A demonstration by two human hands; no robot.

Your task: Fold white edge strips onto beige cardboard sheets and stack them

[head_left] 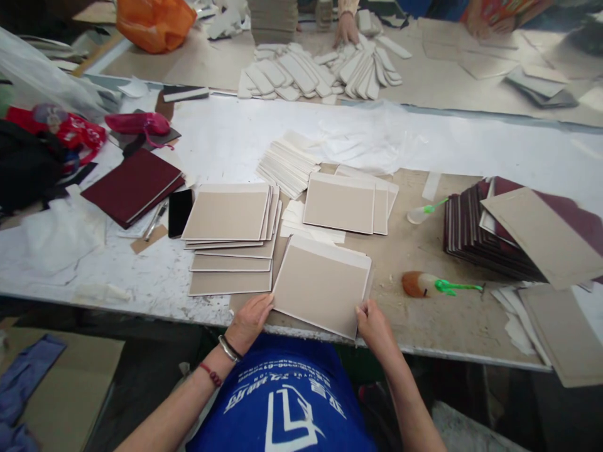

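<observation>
A stack of beige boards with white edges (321, 285) lies at the table's near edge. My left hand (249, 321) grips its near left corner with curled fingers. My right hand (373, 322) pinches its near right corner. To the left is a fanned pile of the same boards (230, 235). Another such pile (346, 202) lies behind, beside a stack of white paper strips (288, 164).
Dark red covers are stacked at right (490, 235) and left (133, 186). A brush with a green handle (438, 285) and a small glue bottle (424, 211) lie to the right, a black phone (179, 212) to the left. Another person's hand (347, 28) works among white pieces across the table.
</observation>
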